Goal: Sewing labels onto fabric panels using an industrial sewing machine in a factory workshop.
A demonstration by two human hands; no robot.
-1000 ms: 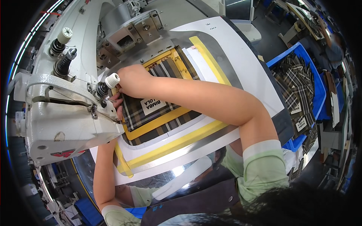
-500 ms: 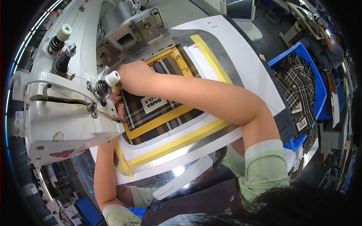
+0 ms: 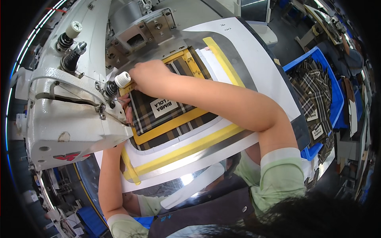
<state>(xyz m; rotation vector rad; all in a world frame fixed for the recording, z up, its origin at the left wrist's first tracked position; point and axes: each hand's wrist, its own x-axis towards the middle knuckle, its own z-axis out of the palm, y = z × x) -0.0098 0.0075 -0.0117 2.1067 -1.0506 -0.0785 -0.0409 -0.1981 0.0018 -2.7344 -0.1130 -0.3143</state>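
Note:
A plaid fabric piece (image 3: pixel 143 115) in brown, black and white, with a white printed label (image 3: pixel 163 107), lies within a yellow frame (image 3: pixel 170 127) under the white sewing machine (image 3: pixel 79 131). My right hand (image 3: pixel 152 77) reaches across to the frame's far left corner. Its fingers are curled down beside the machine's white tension knob (image 3: pixel 122 79); whatever they pinch is hidden. The machine head covers most of my left hand (image 3: pixel 127 110). A few of its fingers show, stretched out and apart at the fabric's left edge.
Beneath the frame lies a white sheet (image 3: pixel 274 87) with yellow tape strips (image 3: pixel 190 152). A blue bin (image 3: pixel 337 95) of labelled plaid pieces (image 3: pixel 313 87) stands at right. A metal clamp assembly (image 3: pixel 147 33) is beyond the frame. Another person (image 3: pixel 349 59) is at far right.
The view has shifted a little, so the machine sits slightly higher and farther right. My right hand stays curled at the frame's far left corner; my left fingers remain at the fabric's left edge.

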